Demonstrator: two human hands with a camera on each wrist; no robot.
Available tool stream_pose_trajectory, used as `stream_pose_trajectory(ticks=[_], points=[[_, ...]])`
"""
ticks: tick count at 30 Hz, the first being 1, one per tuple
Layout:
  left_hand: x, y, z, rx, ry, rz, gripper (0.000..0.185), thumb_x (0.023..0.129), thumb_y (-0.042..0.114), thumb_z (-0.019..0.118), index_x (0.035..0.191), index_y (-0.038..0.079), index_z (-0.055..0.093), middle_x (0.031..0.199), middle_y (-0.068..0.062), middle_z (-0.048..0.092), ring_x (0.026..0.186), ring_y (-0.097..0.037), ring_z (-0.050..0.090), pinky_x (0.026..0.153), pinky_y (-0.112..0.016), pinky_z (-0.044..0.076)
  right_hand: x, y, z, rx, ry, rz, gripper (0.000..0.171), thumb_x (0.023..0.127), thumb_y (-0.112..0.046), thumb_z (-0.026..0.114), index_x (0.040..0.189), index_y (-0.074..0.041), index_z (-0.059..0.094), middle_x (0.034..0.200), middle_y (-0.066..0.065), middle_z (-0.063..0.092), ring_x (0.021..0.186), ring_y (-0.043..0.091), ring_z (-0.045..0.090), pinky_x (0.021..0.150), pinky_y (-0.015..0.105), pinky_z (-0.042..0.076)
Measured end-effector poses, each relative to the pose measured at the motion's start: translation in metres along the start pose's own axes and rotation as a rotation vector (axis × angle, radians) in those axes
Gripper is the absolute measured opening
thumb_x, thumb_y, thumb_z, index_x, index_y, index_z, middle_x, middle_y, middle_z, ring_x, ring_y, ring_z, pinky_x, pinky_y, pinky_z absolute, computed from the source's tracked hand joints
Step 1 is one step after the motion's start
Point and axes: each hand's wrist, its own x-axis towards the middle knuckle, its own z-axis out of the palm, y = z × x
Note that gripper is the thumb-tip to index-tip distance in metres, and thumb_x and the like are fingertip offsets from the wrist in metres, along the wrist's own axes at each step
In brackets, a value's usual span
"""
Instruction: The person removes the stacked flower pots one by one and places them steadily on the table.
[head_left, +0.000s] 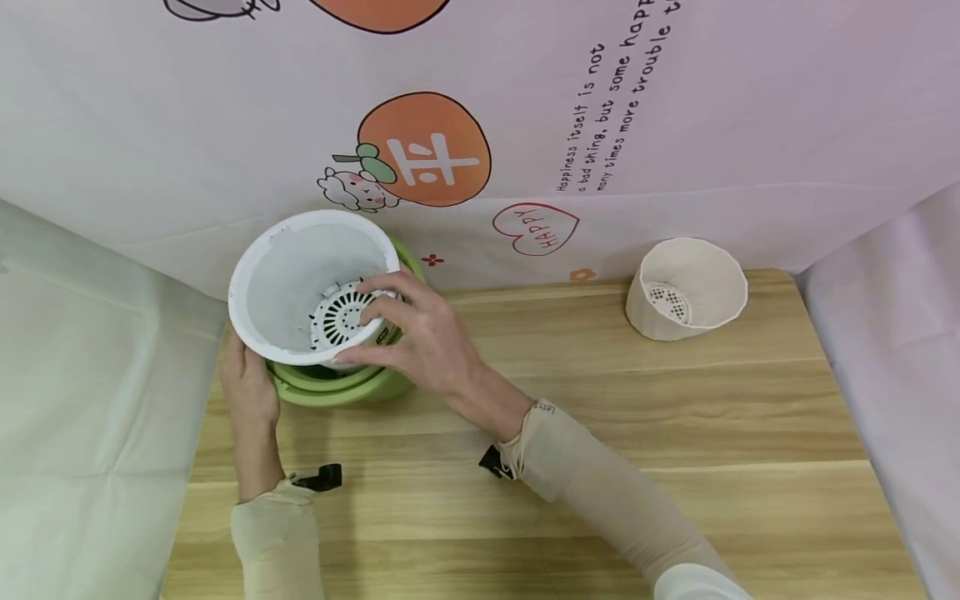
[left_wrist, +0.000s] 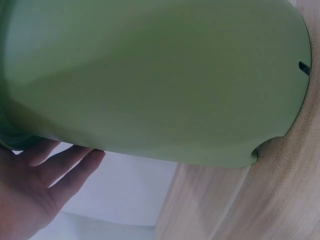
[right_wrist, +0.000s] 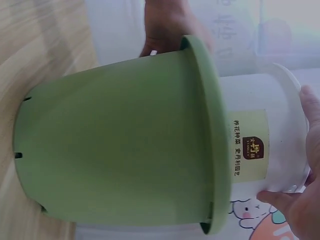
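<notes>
From the head view I see my right hand gripping the rim of the white pot, which sits tilted inside the green pot on the counter; my left hand braces the green pot's side. A beige pot stands well apart to the right.

The left wrist view shows straight fingers against the green wall.

The right wrist view shows fingers pinching the white rim.

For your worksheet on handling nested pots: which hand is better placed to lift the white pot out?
Probably the right hand: its fingers grip the white pot rim, while the left hand steadies the green pot.
</notes>
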Motion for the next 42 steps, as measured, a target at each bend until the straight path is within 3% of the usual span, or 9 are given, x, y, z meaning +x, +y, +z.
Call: stream_pose_trajectory(ticks=[5, 15, 22, 28, 35, 42], points=[[0.0, 0.001, 0.001, 0.005, 0.012, 0.008, 0.041, 0.107, 0.038, 0.037, 0.139, 0.025, 0.059, 0.137, -0.005, 0.06, 0.119, -0.008, 0.053, 0.098, -0.021, 0.04, 0.007, -0.004, -0.007, 0.047, 0.043, -0.024, 0.04, 0.061, -0.034, 0.094, 0.079, -0.006, 0.07, 0.112, 0.009, 0.067, 0.112, 0.018, 0.06, 0.115, 0.032, 0.034], [-0.002, 0.0, 0.002, -0.018, 0.041, -0.025, 0.043, 0.107, 0.036, 0.037, 0.137, 0.014, 0.06, 0.133, -0.01, 0.061, 0.104, -0.006, 0.054, 0.087, -0.02, 0.041, 0.013, -0.009, -0.016, 0.074, 0.078, -0.069, 0.04, 0.061, -0.033, 0.093, 0.079, -0.004, 0.071, 0.107, 0.011, 0.067, 0.106, 0.018, 0.061, 0.11, 0.029, 0.04], [-0.001, 0.0, 0.001, -0.022, 0.041, -0.016, 0.042, 0.107, 0.032, 0.039, 0.139, 0.014, 0.059, 0.139, -0.008, 0.058, 0.115, -0.008, 0.053, 0.094, -0.019, 0.04, 0.018, -0.011, -0.021, 0.055, 0.105, -0.111, 0.04, 0.06, -0.032, 0.093, 0.08, -0.004, 0.073, 0.105, 0.011, 0.068, 0.101, 0.017, 0.063, 0.111, 0.034, 0.04], [0.0, -0.001, 0.001, -0.038, 0.028, -0.018, 0.041, 0.106, 0.033, 0.045, 0.139, 0.012, 0.059, 0.136, -0.009, 0.059, 0.112, -0.006, 0.052, 0.091, -0.02, 0.041, 0.019, -0.014, -0.027, 0.03, 0.119, -0.119, 0.041, 0.06, -0.034, 0.093, 0.08, -0.004, 0.074, 0.104, 0.011, 0.069, 0.1, 0.017, 0.064, 0.113, 0.037, 0.037], [0.001, -0.002, 0.001, -0.072, 0.004, 0.008, 0.04, 0.103, 0.028, 0.051, 0.141, 0.018, 0.057, 0.144, -0.004, 0.055, 0.132, -0.01, 0.046, 0.109, -0.023, 0.035, 0.02, -0.015, -0.033, 0.021, 0.143, -0.148, 0.043, 0.059, -0.033, 0.094, 0.081, -0.002, 0.073, 0.102, 0.012, 0.068, 0.098, 0.021, 0.066, 0.111, 0.038, 0.04], [0.002, -0.002, 0.001, -0.108, -0.034, 0.043, 0.046, 0.103, 0.017, 0.047, 0.148, 0.024, 0.048, 0.155, 0.002, 0.041, 0.143, -0.012, 0.033, 0.118, -0.027, 0.023, 0.022, -0.015, -0.04, 0.044, 0.18, -0.171, 0.044, 0.057, -0.03, 0.095, 0.081, 0.0, 0.072, 0.101, 0.014, 0.067, 0.1, 0.026, 0.065, 0.108, 0.039, 0.044]])
